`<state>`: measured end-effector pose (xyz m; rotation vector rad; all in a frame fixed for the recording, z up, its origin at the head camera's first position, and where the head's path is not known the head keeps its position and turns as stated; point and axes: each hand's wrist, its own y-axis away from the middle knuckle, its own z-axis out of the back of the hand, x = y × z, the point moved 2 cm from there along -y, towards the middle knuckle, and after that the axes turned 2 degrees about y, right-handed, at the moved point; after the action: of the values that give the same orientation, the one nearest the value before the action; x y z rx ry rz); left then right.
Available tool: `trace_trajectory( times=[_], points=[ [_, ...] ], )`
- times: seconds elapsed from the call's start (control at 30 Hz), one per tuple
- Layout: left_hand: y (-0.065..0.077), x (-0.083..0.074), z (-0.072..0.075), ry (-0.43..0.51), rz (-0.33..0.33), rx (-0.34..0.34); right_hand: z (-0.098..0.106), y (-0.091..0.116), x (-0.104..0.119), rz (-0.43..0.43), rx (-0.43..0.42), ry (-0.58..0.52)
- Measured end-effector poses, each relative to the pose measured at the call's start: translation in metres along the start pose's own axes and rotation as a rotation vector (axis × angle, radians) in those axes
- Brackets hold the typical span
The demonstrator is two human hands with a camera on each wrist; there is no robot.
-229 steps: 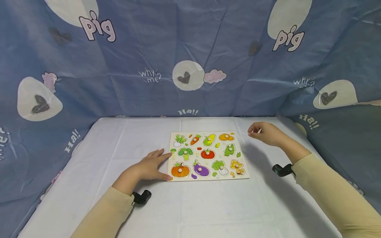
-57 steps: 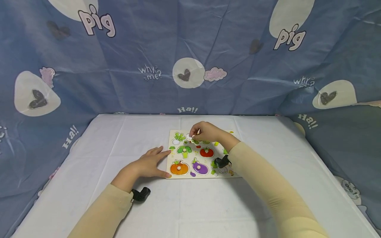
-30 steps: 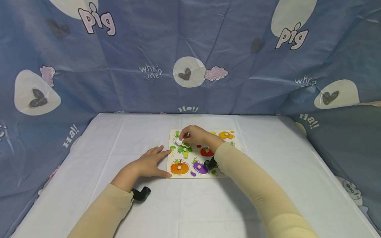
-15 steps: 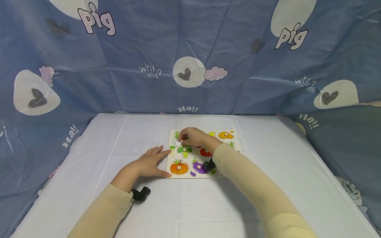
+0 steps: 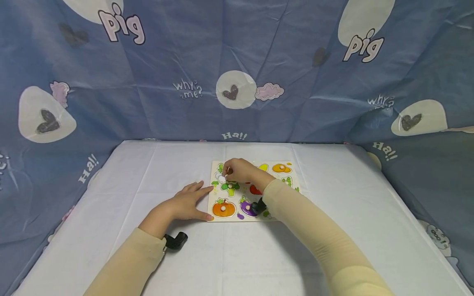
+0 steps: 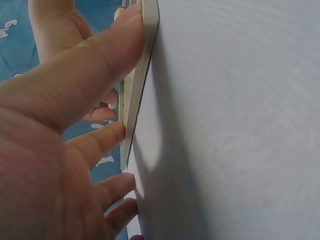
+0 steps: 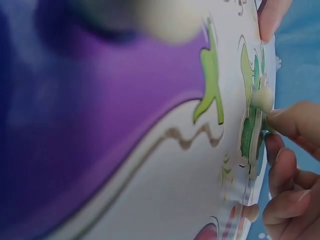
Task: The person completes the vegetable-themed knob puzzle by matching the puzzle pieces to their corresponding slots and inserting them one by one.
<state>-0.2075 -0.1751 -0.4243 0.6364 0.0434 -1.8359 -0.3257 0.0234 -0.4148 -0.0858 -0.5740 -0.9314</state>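
A wooden knob puzzle board (image 5: 237, 198) with painted vegetables lies on the white table. My right hand (image 5: 242, 169) is at its upper left, pinching by the knob a white radish piece (image 5: 220, 177) with green leaves. Its white end points left and lies over the radish spot, just above the broccoli piece (image 5: 231, 191). The right wrist view shows thumb and fingertips at the knob, close to the board. Fingers spread, my left hand (image 5: 187, 203) rests at the board's left side, its thumb (image 6: 107, 55) against the edge and its index fingertip touching farther up.
Seated in the board are a pumpkin piece (image 5: 223, 209), an eggplant piece (image 5: 246, 205) and a potato piece (image 5: 281, 167), among others. My right forearm covers the board's lower right. A blue printed cloth (image 5: 159, 111) stands behind and beside the white-covered table (image 5: 229, 259).
My right hand has come from right of the board to its upper left, carrying the radish piece and lowering it slightly. In the last half second it barely moves. My left hand stays put.
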Motion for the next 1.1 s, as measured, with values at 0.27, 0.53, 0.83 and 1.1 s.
trace_trajectory(
  times=[0.27,0.53,0.83,1.1],
  points=[
    [0.000,0.001,0.000,0.004,-0.004,0.000,0.000,-0.004,0.002,0.051,-0.018,-0.021],
    [0.000,0.001,0.000,0.005,-0.005,-0.003,0.000,-0.004,0.004,-0.010,-0.045,-0.002],
    [-0.002,0.001,-0.002,-0.002,-0.014,0.001,-0.002,-0.008,0.001,-0.043,-0.047,0.006],
    [-0.001,0.001,-0.002,-0.007,-0.010,0.000,0.003,-0.011,0.004,-0.057,-0.049,-0.034]
  ],
)
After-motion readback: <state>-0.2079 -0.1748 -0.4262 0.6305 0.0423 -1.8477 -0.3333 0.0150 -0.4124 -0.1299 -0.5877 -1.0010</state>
